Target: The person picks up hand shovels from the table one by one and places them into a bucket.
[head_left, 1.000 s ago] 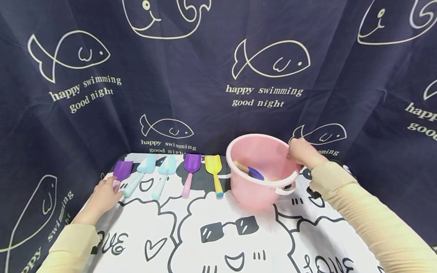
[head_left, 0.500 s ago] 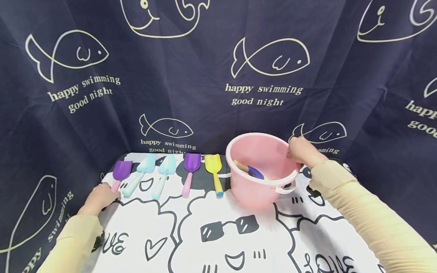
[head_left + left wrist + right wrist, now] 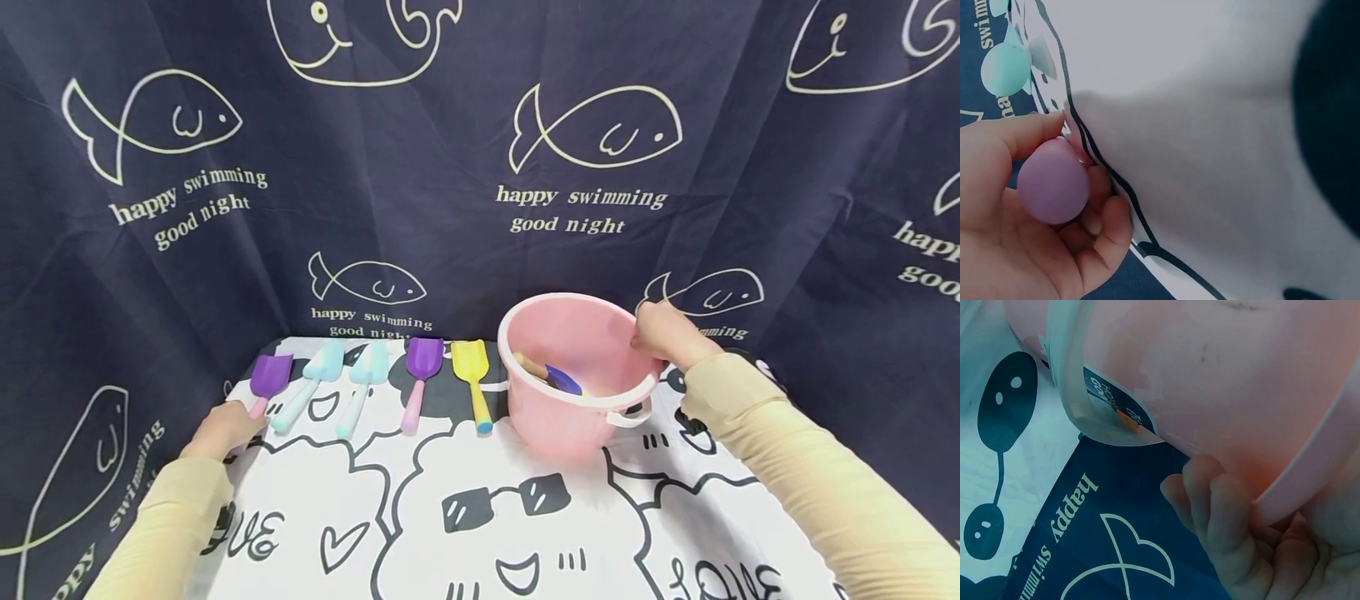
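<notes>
At the left end of a row of toy shovels, my left hand (image 3: 227, 427) grips a purple-bladed shovel (image 3: 272, 375) by its pink handle. The left wrist view shows the round butt of that handle (image 3: 1054, 182) between thumb and curled fingers. My right hand (image 3: 670, 335) holds the far right rim of a pink bucket (image 3: 555, 433). From the right wrist camera, several fingers (image 3: 1225, 519) lie along the bucket's outer wall, with the rim in the palm. Inside the bucket lies a shovel with a blue blade (image 3: 564, 380) and a tan handle.
Right of the held shovel lie two light-blue shovels (image 3: 296, 404) (image 3: 360, 400), another purple one (image 3: 423, 358) with a pink handle, and a yellow one (image 3: 471, 367). A white cartoon-print cloth (image 3: 420, 533) covers the table. Behind hangs a dark fish-print curtain (image 3: 450, 208).
My left hand has slid back along the pink handle toward its butt end, showing more of the purple blade. The right hand and bucket have stayed in place.
</notes>
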`<control>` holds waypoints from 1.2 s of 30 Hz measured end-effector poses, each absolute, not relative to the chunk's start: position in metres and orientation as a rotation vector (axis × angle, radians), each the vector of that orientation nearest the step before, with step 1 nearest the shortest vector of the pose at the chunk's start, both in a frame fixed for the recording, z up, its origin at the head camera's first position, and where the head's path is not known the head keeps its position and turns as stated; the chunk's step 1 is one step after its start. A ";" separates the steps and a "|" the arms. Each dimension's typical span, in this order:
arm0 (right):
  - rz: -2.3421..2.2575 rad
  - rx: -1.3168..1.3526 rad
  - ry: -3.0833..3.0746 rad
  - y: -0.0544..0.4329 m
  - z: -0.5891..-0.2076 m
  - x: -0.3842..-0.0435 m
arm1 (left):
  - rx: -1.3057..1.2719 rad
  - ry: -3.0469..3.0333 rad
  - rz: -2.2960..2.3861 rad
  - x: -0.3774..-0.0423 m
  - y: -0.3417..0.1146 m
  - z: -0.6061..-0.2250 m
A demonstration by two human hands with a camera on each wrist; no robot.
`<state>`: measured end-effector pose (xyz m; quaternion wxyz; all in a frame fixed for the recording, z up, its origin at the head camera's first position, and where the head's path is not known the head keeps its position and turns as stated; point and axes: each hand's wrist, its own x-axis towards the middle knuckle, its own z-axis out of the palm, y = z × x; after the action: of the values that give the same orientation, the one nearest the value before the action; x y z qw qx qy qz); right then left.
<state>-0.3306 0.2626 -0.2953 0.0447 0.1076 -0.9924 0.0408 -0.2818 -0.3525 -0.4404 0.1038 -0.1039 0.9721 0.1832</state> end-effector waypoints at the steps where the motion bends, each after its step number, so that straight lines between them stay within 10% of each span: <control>1: 0.132 0.324 -3.033 0.263 -0.295 -0.330 | -0.319 2.860 0.547 -0.282 -0.353 -0.440; 36: 0.081 0.359 -3.034 0.262 -0.293 -0.332 | -0.340 2.890 0.466 -0.282 -0.346 -0.384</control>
<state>-0.3319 0.2621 -0.2933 0.0425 0.1172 -0.9918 0.0266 -0.2816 -0.3457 -0.3842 0.0973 -0.1150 0.9760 0.1575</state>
